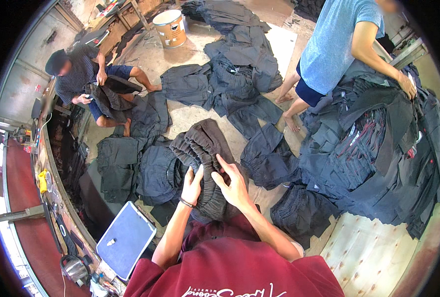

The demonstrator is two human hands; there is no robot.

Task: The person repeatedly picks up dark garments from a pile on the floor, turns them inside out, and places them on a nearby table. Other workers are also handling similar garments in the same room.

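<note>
In front of my chest lies a bundle of dark elastic-waist trousers point(203, 138), its gathered band bunched in ridges. My left hand point(192, 186) grips the near left edge of this bundle, the fingers pressed against the fabric. On the other side my right hand point(233, 187) rests on the trousers with fingers stretched out and thumb apart. Just left of the bundle is another dark gathered garment point(156, 174) on the floor. To the right, dark trousers point(268, 156) lie spread out.
At left a seated person point(79, 74) handles a dark garment. On the right another person point(336, 47) stands bending over a large heap of dark clothes point(363, 153). A blue tray-like board point(127, 241), a kettle point(75, 270) and a brown drum point(170, 30) stand around.
</note>
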